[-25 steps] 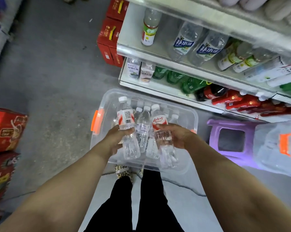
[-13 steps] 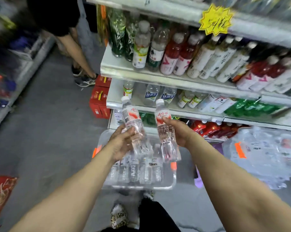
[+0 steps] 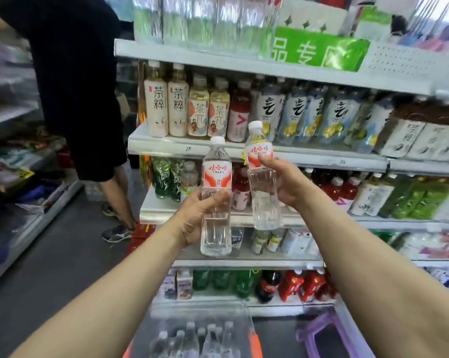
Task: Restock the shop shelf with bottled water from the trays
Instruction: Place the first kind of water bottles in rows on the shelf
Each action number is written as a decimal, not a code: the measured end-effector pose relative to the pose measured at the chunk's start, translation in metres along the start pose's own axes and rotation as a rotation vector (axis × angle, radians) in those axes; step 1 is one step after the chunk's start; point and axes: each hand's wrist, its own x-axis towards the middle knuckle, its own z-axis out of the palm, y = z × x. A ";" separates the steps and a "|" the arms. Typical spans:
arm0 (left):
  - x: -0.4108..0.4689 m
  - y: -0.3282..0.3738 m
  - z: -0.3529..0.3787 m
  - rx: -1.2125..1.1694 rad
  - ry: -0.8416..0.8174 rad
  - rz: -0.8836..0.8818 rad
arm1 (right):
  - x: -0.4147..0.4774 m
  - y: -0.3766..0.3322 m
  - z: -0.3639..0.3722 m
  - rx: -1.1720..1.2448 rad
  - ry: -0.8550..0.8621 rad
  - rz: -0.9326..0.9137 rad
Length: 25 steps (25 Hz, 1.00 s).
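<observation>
The left hand [image 3: 198, 219] is gripping an upright clear plastic water bottle with a red-and-white label [image 3: 216, 174]. The right hand [image 3: 286, 183] is gripping a second matching bottle [image 3: 264, 202] just right of it, near the white metal shelf [image 3: 321, 159].

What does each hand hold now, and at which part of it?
The left hand grips a water bottle around its middle, below the label. The right hand grips a second bottle at its label.

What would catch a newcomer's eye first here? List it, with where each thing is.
Two water bottles are held up at centre: the left hand grips the left bottle, the right hand grips the right bottle slightly higher. Behind them stands a shelf packed with drinks. A clear tray of more bottles lies low in front, and a person in black stands at left.
</observation>
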 end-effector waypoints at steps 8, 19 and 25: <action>0.073 0.107 0.069 0.070 -0.005 0.263 | 0.054 -0.175 -0.021 0.069 -0.135 -0.327; 0.173 0.182 0.116 0.047 0.126 0.478 | 0.160 -0.329 -0.047 -0.219 0.023 -0.667; 0.195 0.200 0.118 0.101 0.191 0.545 | 0.232 -0.326 -0.048 -0.285 -0.031 -0.634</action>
